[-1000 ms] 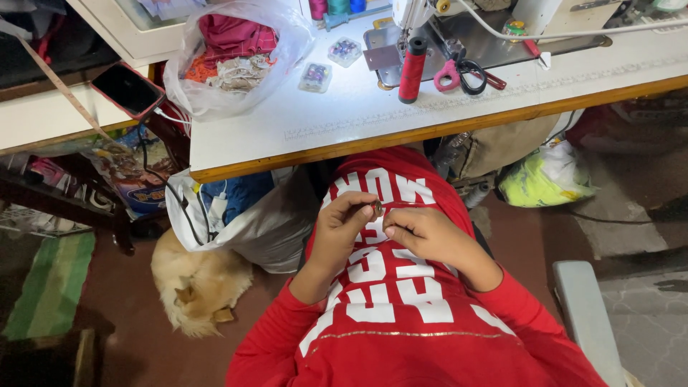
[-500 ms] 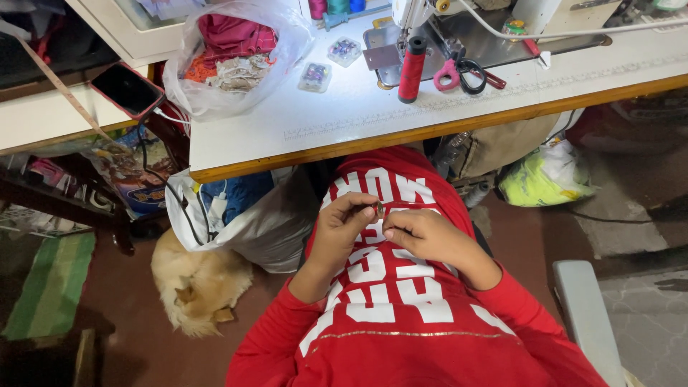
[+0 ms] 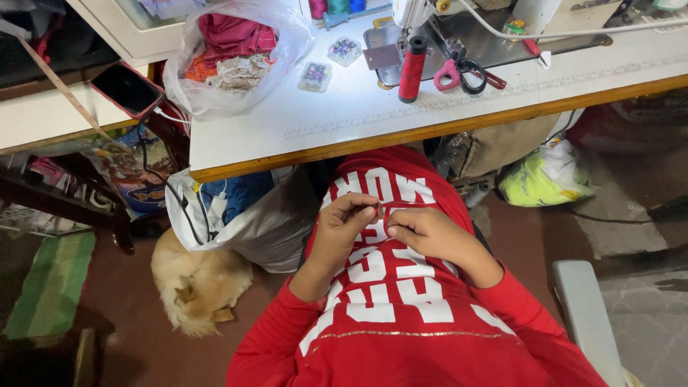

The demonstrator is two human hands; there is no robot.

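Up top, cloth-stuffed plastic bag (image 3: 236, 57)

Both forearms, in red sleeves, bend inward so the hands meet in front of the chest. The left hand (image 3: 342, 228) curls with thumb and forefinger pinched together at the tips. The right hand (image 3: 428, 233) lies knuckles up, its fingertips (image 3: 393, 231) drawn toward the left hand's, nearly touching them.
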